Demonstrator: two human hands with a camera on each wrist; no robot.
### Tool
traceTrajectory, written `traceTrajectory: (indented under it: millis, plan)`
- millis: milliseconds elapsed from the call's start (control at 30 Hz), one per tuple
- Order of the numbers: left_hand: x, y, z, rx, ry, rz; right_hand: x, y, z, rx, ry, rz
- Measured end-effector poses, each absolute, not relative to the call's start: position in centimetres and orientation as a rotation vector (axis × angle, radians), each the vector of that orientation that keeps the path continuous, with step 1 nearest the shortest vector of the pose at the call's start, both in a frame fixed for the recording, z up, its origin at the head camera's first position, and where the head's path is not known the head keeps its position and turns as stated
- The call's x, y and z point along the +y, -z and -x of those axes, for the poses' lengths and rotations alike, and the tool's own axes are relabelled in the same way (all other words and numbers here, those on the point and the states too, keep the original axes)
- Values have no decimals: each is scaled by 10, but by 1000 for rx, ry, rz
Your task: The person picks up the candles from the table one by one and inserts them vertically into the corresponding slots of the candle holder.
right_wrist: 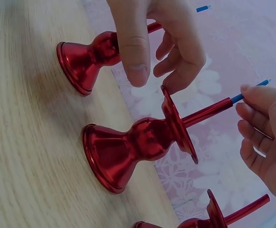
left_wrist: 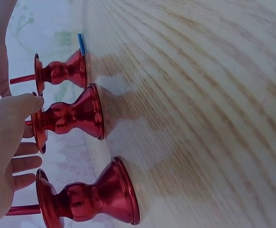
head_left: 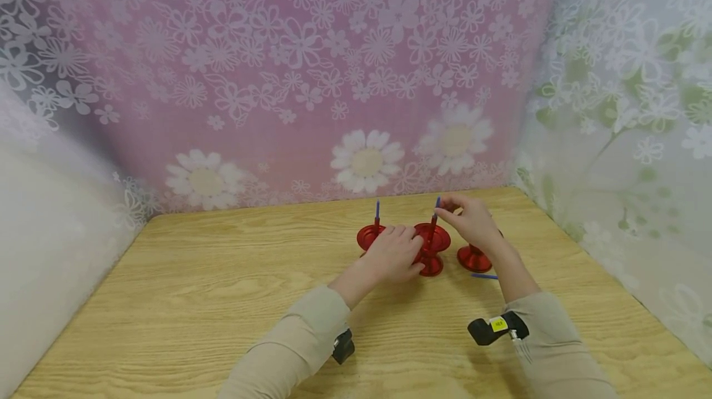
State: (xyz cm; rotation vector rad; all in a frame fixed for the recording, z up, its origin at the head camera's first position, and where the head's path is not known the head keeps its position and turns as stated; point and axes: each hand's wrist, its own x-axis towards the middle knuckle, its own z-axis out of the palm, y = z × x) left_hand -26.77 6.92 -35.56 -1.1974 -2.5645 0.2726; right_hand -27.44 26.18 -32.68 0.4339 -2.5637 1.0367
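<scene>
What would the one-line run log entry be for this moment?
right hand: pinches blue candle in middle red metal candlestick | left hand: touches its dish

Count: 3 red metal hourglass-shaped candle holders: left (head_left: 368, 237), middle (head_left: 432, 244), right (head_left: 473, 258). 2 thin blue candles standing in holders (head_left: 377, 209) (head_left: 437, 204), 1 more lying loose on the wooden table (head_left: 483, 276). 2 hands, 2 wrist cameras.

Middle red candle holder (head_left: 432, 249) upright on table, thin blue candle (head_left: 437, 202) in stem.
</scene>
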Motion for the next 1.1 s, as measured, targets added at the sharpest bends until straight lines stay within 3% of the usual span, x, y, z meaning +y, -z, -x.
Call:
traceTrajectory:
  millis: [533, 1100]
  plan:
    - [88, 355, 258, -2257, -222, 1256, 291, 323, 251, -2546, -916, -342]
    - [129, 347, 254, -2317, -253, 1286, 364, 332, 223, -2608, -914, -227]
